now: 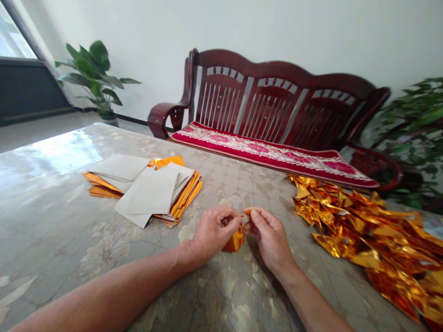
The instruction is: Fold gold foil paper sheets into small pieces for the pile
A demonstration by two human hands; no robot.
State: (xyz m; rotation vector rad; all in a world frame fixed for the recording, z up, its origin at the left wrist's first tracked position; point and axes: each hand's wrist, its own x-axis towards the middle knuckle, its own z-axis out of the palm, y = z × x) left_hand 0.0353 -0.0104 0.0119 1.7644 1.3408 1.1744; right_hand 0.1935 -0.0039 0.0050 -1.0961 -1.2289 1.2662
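A small folded piece of gold foil paper (236,240) hangs just above or on the table, under the fingers of my left hand (216,230). Those fingers are curled and pinch its upper edge. Close by on the right, my right hand (268,233) has thumb and index finger pressed together near the foil's top corner. Whether anything lies in that pinch is hidden. The two hands' fingertips are a small gap apart.
Stacked foil sheets with pale backs (148,191) lie on the patterned table (104,272) to the left. A large heap of folded gold foil pieces (367,240) covers the right side. Behind the table stands a wooden bench (263,106) with a red cushion; potted plants (97,74) flank it.
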